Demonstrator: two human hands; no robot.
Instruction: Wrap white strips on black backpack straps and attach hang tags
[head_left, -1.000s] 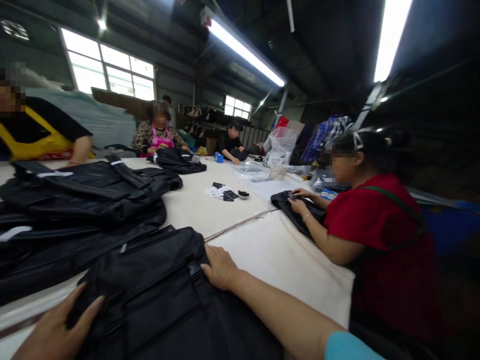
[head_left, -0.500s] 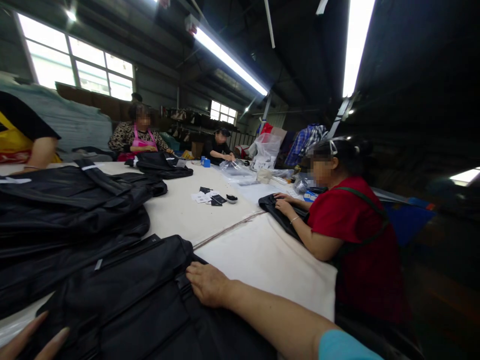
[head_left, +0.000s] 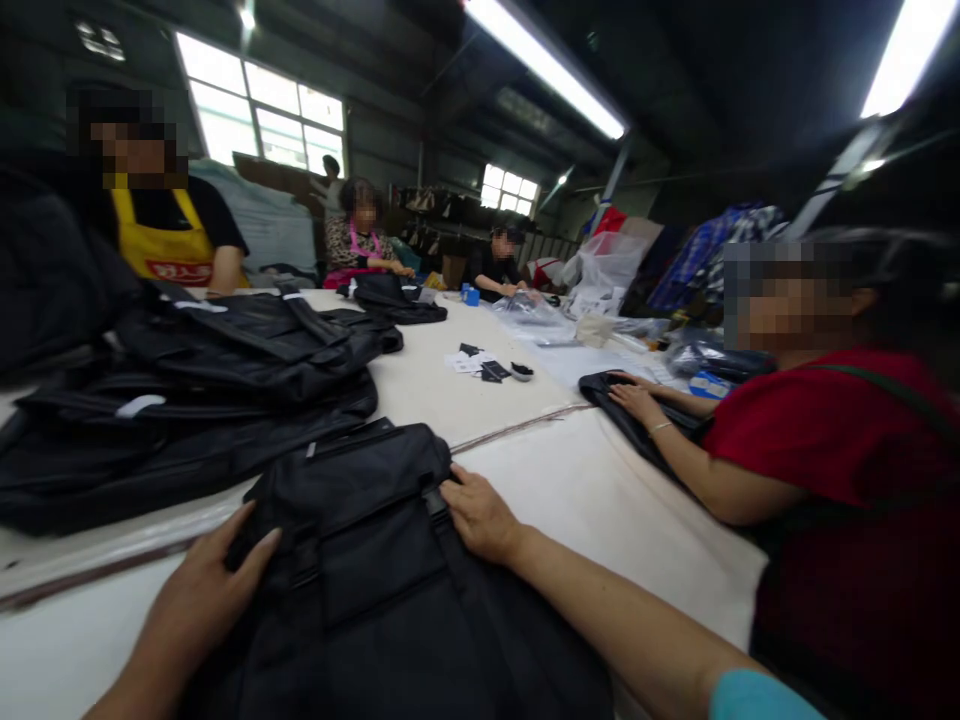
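Head: soft, boxy black fabric bag (head_left: 360,570)

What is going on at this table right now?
The camera wearer has both hands flat on a black bag on the white table: left hand at its left edge, right hand by a strap. More black bags are piled behind it. On the right, a co-worker in red handles another dark piece.

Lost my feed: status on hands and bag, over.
Left hand and right hand open, flat on black bag. Bag lies on table. Pile of bags just behind.
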